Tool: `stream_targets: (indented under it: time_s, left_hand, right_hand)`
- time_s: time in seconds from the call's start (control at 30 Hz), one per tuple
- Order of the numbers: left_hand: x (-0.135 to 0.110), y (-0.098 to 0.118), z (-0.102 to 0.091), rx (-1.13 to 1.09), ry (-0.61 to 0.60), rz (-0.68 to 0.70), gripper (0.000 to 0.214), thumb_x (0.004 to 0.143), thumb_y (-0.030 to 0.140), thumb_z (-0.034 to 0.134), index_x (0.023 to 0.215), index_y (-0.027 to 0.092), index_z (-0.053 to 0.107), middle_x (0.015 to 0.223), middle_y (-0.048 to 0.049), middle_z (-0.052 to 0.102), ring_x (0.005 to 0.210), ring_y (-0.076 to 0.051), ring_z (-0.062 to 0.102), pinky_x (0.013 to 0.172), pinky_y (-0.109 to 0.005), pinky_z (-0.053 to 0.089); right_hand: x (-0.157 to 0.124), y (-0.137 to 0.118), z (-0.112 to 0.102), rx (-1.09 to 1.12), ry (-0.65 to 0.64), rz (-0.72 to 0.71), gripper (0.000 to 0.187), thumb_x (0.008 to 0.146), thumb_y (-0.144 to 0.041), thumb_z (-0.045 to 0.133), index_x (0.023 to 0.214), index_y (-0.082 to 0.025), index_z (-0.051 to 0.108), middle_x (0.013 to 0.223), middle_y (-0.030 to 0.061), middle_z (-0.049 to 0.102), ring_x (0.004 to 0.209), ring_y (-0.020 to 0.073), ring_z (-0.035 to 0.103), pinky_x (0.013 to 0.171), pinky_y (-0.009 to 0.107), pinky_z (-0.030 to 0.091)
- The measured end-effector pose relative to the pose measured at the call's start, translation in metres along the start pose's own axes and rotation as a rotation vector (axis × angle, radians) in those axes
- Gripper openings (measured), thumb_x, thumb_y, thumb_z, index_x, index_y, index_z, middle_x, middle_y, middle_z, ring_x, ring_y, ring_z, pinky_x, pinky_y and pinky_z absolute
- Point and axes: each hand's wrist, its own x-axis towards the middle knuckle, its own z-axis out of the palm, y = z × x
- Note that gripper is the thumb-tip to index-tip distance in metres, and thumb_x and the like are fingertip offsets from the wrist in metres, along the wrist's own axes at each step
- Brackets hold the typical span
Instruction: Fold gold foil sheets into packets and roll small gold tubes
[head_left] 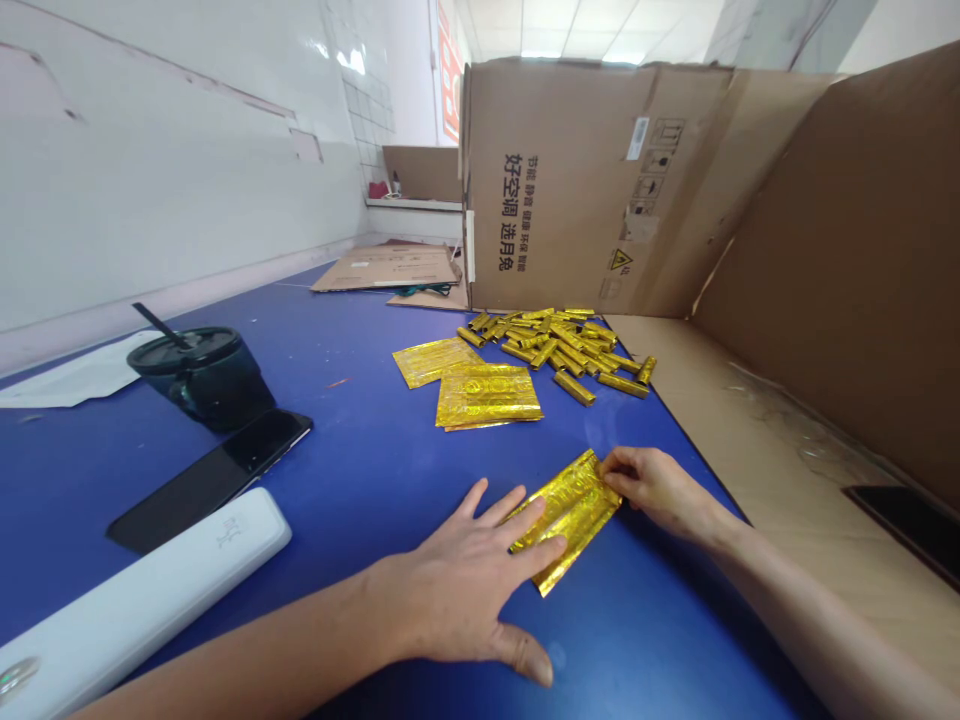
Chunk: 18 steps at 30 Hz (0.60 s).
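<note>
A gold foil sheet (574, 515) with embossed marks lies slanted on the blue table, creased along its length. My left hand (480, 575) is spread flat, two fingertips resting on the sheet's left side and the thumb out on the table. At the sheet's upper right end, the fingers of my right hand (645, 485) pinch its edge. Beyond my hands sits a small stack of flat gold foil sheets (487, 395), with another gold sheet (427, 360) partly under it. Behind and to the right is a heap of rolled gold foil pieces (566, 345).
To the left are a dark lidded cup (210, 380) with a straw, a black phone (214, 480) and a long white case (150, 610). A large cardboard box (570, 200) stands at the back and right. Flat cardboard (386, 268) lies at the far end of the blue table (352, 430).
</note>
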Motion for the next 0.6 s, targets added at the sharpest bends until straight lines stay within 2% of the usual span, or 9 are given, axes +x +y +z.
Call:
stream_targets:
  time_s: [0.33,0.47,0.53,0.6]
  left_hand:
    - [0.001,-0.003,0.003,0.005,-0.002,-0.002,0.081,0.069,0.071,0.032,0.133,0.023,0.016,0.139,-0.0135,0.016,0.126,-0.033,0.004,0.096,-0.058,0.004]
    - [0.001,-0.003,0.004,0.001,-0.010,-0.004,0.081,0.069,0.070,0.034,0.133,0.023,0.016,0.139,-0.0134,0.014,0.126,-0.032,0.003,0.096,-0.058,0.003]
    - [0.001,-0.003,0.003,-0.006,-0.011,-0.003,0.081,0.069,0.070,0.034,0.133,0.023,0.016,0.139,-0.0133,0.014,0.126,-0.033,0.002,0.096,-0.058,0.003]
    - [0.001,-0.002,0.003,-0.015,-0.017,0.000,0.082,0.069,0.070,0.034,0.133,0.023,0.014,0.140,-0.0124,0.011,0.126,-0.034,0.003,0.095,-0.059,0.002]
  right_hand:
    - [-0.003,-0.006,0.000,-0.195,0.050,0.025,0.014,0.072,-0.019,0.042,0.071,-0.021,0.056,0.068,0.0007,0.061,0.064,0.0167,0.056,0.060,0.027,0.040]
    - [-0.009,-0.012,0.001,-0.352,0.171,0.063,0.018,0.075,-0.023,0.043,0.083,-0.020,0.058,0.086,0.0069,0.061,0.074,0.0230,0.058,0.063,0.035,0.044]
    - [-0.014,-0.017,0.004,-0.369,0.238,-0.024,0.024,0.079,-0.026,0.039,0.094,-0.019,0.058,0.105,0.0095,0.057,0.090,0.0234,0.056,0.075,0.036,0.044]
    - [-0.019,-0.024,0.010,-0.302,0.226,-0.174,0.033,0.084,-0.029,0.032,0.106,-0.017,0.054,0.121,0.0098,0.048,0.107,0.0209,0.047,0.090,0.034,0.038]
